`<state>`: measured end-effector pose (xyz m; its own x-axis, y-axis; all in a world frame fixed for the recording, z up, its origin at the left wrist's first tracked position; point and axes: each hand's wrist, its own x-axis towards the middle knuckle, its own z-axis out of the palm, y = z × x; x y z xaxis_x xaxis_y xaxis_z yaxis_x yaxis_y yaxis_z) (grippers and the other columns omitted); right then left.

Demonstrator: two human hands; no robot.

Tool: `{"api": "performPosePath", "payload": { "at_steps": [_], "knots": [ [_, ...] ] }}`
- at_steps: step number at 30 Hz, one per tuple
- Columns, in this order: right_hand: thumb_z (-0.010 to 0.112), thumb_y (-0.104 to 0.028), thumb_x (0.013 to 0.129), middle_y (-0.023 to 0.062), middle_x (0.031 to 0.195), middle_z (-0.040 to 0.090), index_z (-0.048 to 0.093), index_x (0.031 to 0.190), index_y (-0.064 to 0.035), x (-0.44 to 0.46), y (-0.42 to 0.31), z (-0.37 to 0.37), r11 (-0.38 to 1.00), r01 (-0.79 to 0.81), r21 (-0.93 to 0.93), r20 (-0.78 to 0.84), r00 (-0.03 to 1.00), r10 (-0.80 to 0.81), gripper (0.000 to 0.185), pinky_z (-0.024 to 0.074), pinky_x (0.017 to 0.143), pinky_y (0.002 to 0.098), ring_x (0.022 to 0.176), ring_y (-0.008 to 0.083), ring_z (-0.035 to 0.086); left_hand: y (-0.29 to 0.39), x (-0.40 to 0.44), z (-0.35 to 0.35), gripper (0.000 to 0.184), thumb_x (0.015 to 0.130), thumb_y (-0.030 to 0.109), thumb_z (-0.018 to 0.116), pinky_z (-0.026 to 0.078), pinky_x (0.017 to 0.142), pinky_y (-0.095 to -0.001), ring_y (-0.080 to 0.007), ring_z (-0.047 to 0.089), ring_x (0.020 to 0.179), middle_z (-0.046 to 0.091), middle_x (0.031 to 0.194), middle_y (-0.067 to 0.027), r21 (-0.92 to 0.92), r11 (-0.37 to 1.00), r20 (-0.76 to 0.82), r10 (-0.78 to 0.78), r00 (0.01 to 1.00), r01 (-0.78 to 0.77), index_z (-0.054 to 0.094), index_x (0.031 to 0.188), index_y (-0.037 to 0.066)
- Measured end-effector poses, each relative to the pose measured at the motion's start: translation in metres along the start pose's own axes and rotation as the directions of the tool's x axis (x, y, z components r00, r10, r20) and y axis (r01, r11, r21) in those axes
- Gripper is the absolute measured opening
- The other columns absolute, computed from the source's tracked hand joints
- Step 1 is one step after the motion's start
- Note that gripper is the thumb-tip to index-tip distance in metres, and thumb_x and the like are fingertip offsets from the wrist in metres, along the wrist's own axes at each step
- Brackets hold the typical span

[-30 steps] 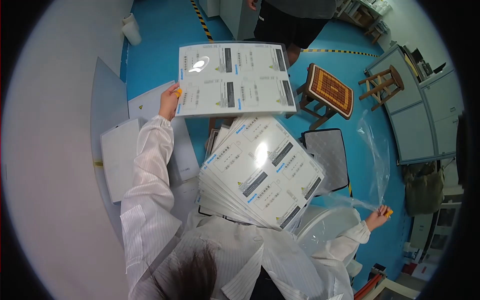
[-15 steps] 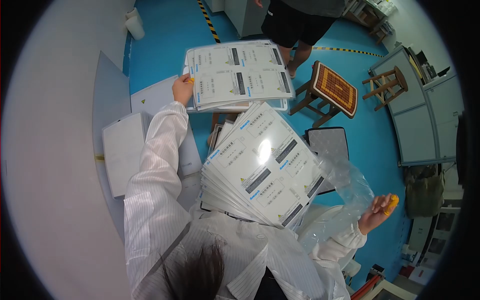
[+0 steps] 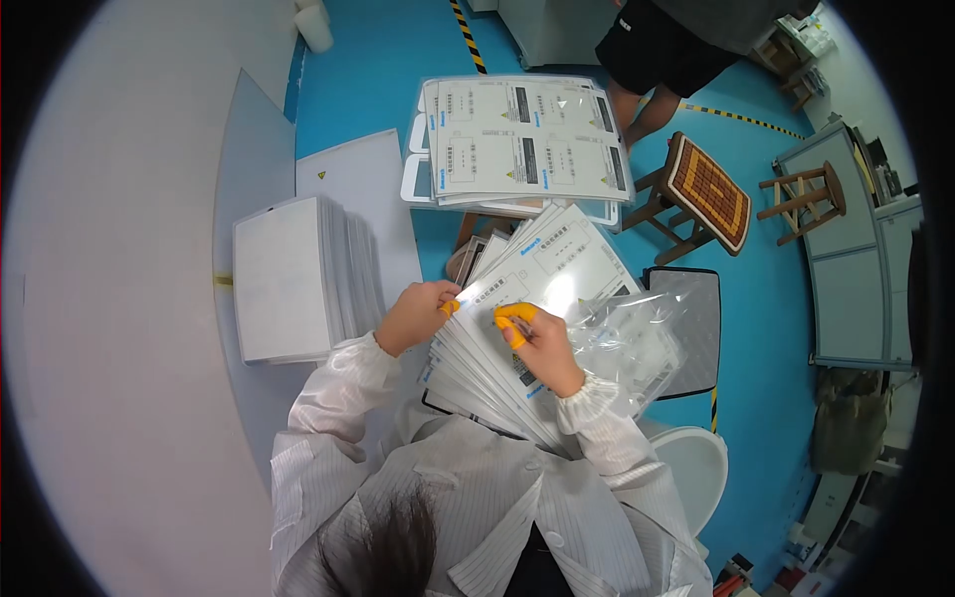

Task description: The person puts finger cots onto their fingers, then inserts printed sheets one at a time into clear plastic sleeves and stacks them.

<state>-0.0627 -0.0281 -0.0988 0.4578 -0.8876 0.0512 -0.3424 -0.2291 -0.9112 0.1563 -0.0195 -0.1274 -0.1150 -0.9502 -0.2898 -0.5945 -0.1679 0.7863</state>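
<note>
A fanned stack of white printed sheets (image 3: 597,261) with blue lettering and black label blocks lies in front of my body. My left hand (image 3: 416,316), with an orange finger cot, is closed at the left corner of the top sheet, pinching its edge. Above the same sheet is my right hand (image 3: 545,350), its cot-covered thumb and index finger pressed together. Whatever may be between them is too small to make out. Crumpled clear plastic film (image 3: 637,343) lies across the right side of the stack, beside my right wrist.
Beyond the fan, another stack of printed sheets (image 3: 517,149) rests on a stool. White panels (image 3: 284,279) stand in a pile at left. A stool with a beaded seat (image 3: 708,189), a dark-edged pad (image 3: 686,328) and a white round seat (image 3: 696,473) are to the right. A person (image 3: 662,60) stands behind.
My left hand has left the far stack and come back to the fanned sheets. My right hand has swung in from the far right to above them. The film now lies over the sheets.
</note>
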Motion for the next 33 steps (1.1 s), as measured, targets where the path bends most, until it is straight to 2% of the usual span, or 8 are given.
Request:
{"api": "performPosePath", "payload": {
  "at_steps": [7,19,23,25,28,30,32,33],
  "knots": [
    [0.072,-0.018,0.070,0.0142,0.077,0.061,0.060,0.091,-0.0025,0.007,0.015,0.061,0.976,-0.042,-0.214,-0.018,0.999,0.039,0.029,0.0488,0.057,0.0314,0.062,0.0275,0.060,0.002,0.008,-0.008,0.027,0.073,0.000,0.060,0.048,0.059,-0.0216,-0.0091,0.060,0.065,0.065,0.077,-0.0066,-0.411,0.891,0.129,-0.151,0.980,0.192,0.063,0.099,-0.001],
    [0.070,-0.013,0.070,0.0166,0.082,0.058,0.056,0.083,0.0004,0.016,0.025,0.051,0.979,-0.189,-0.078,-0.201,0.965,0.171,0.023,0.0467,0.060,0.0389,0.069,0.0339,0.059,0.001,0.002,-0.009,0.025,0.074,-0.001,0.055,0.051,0.062,-0.0222,-0.0106,0.060,0.066,0.064,0.079,-0.0083,-0.492,0.842,0.139,-0.173,0.975,0.220,0.065,0.097,-0.002],
    [0.068,-0.004,0.070,0.0140,0.077,0.055,0.059,0.084,0.0033,0.010,0.029,0.072,0.987,0.004,-0.160,-0.083,0.996,-0.017,0.018,0.0462,0.056,0.0323,0.063,0.0298,0.057,0.002,-0.003,-0.014,0.032,0.073,-0.005,0.054,0.051,0.066,-0.0224,-0.0112,0.061,0.071,0.064,0.085,-0.0089,-0.573,0.782,0.208,-0.153,0.966,0.247,0.063,0.103,-0.002],
    [0.066,-0.002,0.071,0.0136,0.078,0.055,0.059,0.084,0.0035,0.012,0.030,0.073,0.977,0.041,-0.211,-0.072,0.996,-0.057,0.015,0.0463,0.056,0.0311,0.062,0.0294,0.057,0.000,-0.009,-0.019,0.036,0.075,-0.003,0.056,0.049,0.073,-0.0209,-0.0114,0.061,0.077,0.063,0.089,-0.0082,-0.559,0.821,0.227,0.013,0.974,0.119,0.058,0.111,-0.002],
    [0.063,0.000,0.073,0.0132,0.081,0.056,0.058,0.087,0.0034,0.011,0.026,0.060,0.995,-0.034,-0.089,0.022,0.999,0.036,0.015,0.0471,0.062,0.0298,0.071,0.0254,0.059,-0.004,-0.011,-0.017,0.040,0.073,-0.006,0.054,0.049,0.076,-0.0208,-0.0118,0.061,0.081,0.063,0.092,-0.0090,-0.623,0.761,0.220,-0.051,0.974,0.181,0.056,0.113,-0.004],
    [0.060,-0.001,0.076,0.0155,0.087,0.055,0.055,0.082,0.0040,0.012,0.023,0.046,0.934,-0.082,0.348,-0.054,0.993,0.107,0.009,0.0472,0.068,0.0328,0.084,0.0290,0.059,-0.007,-0.008,-0.016,0.041,0.073,-0.007,0.054,0.049,0.076,-0.0210,-0.0123,0.061,0.082,0.063,0.093,-0.0092,-0.635,0.743,0.225,-0.084,0.971,0.211,0.055,0.114,-0.004],
    [0.056,-0.006,0.083,0.0114,0.087,0.055,0.052,0.086,0.0022,0.014,0.026,0.022,0.968,0.048,0.248,-0.065,0.997,-0.033,0.010,0.0435,0.082,0.0328,0.088,0.0259,0.058,-0.015,-0.004,-0.011,0.042,0.073,-0.007,0.054,0.049,0.076,-0.0212,-0.0129,0.062,0.082,0.063,0.094,-0.0095,-0.649,0.723,0.226,-0.115,0.967,0.237,0.054,0.115,-0.005],
    [0.054,-0.010,0.085,0.0095,0.084,0.054,0.050,0.090,0.0004,0.015,0.024,0.014,0.906,0.092,0.414,-0.124,0.991,-0.044,0.012,0.0397,0.089,0.0346,0.088,0.0257,0.057,-0.019,-0.001,-0.009,0.043,0.073,-0.006,0.055,0.049,0.076,-0.0215,-0.0137,0.062,0.083,0.064,0.094,-0.0097,-0.669,0.691,0.266,-0.124,0.956,0.276,0.052,0.117,-0.005]
  ]
}}
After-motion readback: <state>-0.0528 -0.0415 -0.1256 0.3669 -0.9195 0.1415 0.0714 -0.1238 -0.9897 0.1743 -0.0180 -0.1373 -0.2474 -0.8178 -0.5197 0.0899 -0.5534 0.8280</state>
